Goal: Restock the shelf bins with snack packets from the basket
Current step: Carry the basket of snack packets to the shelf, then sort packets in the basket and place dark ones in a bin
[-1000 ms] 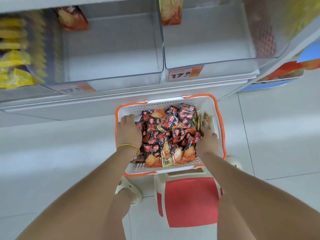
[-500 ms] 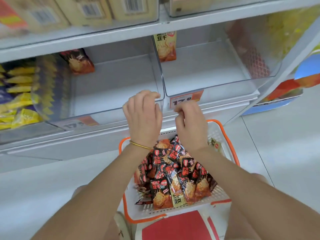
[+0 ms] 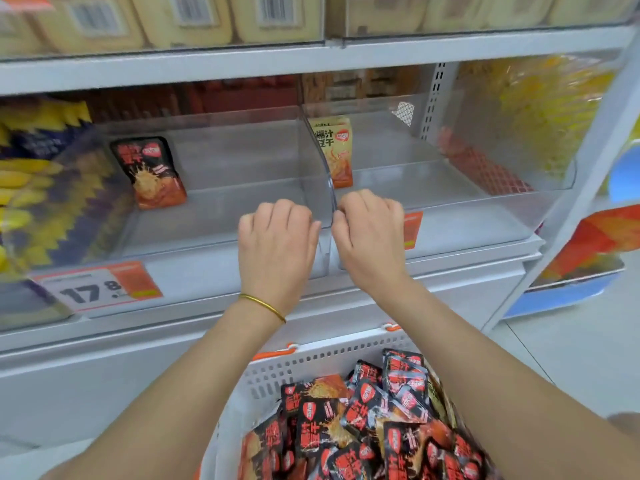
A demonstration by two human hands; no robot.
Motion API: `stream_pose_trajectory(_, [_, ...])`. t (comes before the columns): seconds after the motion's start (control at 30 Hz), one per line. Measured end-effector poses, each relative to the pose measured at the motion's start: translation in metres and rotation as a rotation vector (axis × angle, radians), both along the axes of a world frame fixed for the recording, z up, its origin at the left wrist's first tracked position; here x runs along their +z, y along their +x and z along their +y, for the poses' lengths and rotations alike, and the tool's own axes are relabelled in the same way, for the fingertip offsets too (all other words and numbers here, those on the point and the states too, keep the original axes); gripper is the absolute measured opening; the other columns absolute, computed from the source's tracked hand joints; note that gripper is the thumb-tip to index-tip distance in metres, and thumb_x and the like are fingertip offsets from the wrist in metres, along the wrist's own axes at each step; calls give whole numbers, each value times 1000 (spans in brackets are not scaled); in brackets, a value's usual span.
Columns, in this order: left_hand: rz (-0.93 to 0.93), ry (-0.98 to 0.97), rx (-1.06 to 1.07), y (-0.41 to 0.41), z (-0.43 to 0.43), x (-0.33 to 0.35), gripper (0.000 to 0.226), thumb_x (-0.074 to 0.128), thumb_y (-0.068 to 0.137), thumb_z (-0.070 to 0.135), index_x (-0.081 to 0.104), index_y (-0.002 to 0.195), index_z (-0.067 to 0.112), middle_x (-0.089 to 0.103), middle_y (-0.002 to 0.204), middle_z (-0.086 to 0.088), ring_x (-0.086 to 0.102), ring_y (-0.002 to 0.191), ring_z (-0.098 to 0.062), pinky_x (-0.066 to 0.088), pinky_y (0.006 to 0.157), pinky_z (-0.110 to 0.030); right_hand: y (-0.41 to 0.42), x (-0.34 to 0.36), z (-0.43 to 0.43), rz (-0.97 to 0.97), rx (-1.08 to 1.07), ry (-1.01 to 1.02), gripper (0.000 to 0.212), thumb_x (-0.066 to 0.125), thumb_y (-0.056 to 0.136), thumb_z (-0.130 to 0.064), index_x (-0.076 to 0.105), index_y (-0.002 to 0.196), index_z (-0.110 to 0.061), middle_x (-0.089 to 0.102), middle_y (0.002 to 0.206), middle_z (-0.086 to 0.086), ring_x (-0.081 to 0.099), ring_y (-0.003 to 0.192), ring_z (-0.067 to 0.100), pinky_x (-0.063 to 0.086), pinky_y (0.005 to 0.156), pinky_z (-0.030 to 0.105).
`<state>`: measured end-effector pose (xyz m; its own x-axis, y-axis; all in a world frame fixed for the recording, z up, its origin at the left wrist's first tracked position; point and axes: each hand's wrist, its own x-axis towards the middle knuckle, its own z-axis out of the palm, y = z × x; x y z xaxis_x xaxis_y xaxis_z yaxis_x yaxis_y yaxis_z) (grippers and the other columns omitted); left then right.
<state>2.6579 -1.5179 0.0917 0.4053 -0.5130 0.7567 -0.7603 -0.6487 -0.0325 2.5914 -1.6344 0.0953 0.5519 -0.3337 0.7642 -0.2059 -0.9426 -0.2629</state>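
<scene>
— Can anyone tell whether the left hand [image 3: 277, 237] or right hand [image 3: 370, 233] holds packets?
— No, the curled fingers hide the palms. The basket [image 3: 311, 362] is cut off by the bottom edge, and the top-shelf boxes [image 3: 187, 15] are blurred.

We are in a shop: across the upper frame run metal shelves [image 3: 311, 60] with clear bins [image 3: 221, 188], an orange price tag [image 3: 100, 287] at lower left reads 17.8, and a basket [image 3: 311, 362] of snack packets [image 3: 363, 420] sits bottom centre.
</scene>
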Motion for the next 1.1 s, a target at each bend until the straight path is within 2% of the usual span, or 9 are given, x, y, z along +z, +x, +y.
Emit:
stream_pose_trajectory(0.2, [27,229,-52,-2,10,8,27,40,87,31,60,81,13,57,78,-6,54,72,-30,25,66,-34,-6,7,1,195,9,-47,9,37,75,-24,37,67,-19,50,66,5,52,64,29,24,64,36])
stream_pose_trajectory(0.33, [-4,262,-55,2,11,11,14,52,81,22,61,85,13,58,80,-7,55,73,-29,28,67,-33,-11,14,-8,294,20,-122,19,39,87,-22,52,75,-12,56,76,8,56,75,31,34,68,36])
stream_pose_trajectory(0.4, [110,293,-13,-2,15,15,16,61,83,21,61,96,11,58,91,-8,55,85,-31,35,75,-35,-15,19,-11,435,59,-98,17,42,95,-22,54,89,-11,57,92,10,53,92,32,31,77,38])
stream_pose_trajectory(0.47, [283,312,51,-5,19,21,26,51,93,32,55,112,13,55,109,-5,47,105,-30,31,88,-37,-18,22,-14,482,72,-64,19,42,97,-25,54,95,-11,56,98,10,51,98,31,28,81,37])
stream_pose_trajectory(0.53, [291,353,88,-2,20,23,29,42,97,39,50,116,19,53,115,0,44,111,-25,27,90,-34,-18,21,-15,453,78,-66,23,43,97,-27,56,91,-10,57,93,11,53,95,33,28,77,37])
stream_pose_trajectory(0.6, [271,370,66,-1,22,24,23,43,97,37,50,113,23,56,114,3,46,110,-23,28,89,-34,-17,17,-17,415,62,-80,27,41,95,-29,55,81,-11,59,85,12,54,87,34,28,75,36])
stream_pose_trajectory(0.67, [292,376,34,1,23,25,17,46,96,31,50,110,23,59,112,3,50,108,-23,30,86,-34,-18,15,-13,428,9,-109,23,39,94,-30,48,77,-17,60,85,9,53,86,33,30,81,38])
stream_pose_trajectory(0.9, [292,439,-22,3,22,33,4,44,98,20,46,101,22,60,104,2,53,101,-23,26,74,-32,-19,20,-13,511,31,-122,12,38,98,-24,41,87,-21,57,99,1,46,100,24,24,89,36])
stream_pose_trajectory(1.1, [300,421,-38,3,22,50,17,44,95,10,36,90,24,60,99,1,53,96,-24,24,75,-34,-14,34,-13,481,54,-122,12,40,97,-22,45,86,-21,55,93,-3,46,98,21,21,87,34])
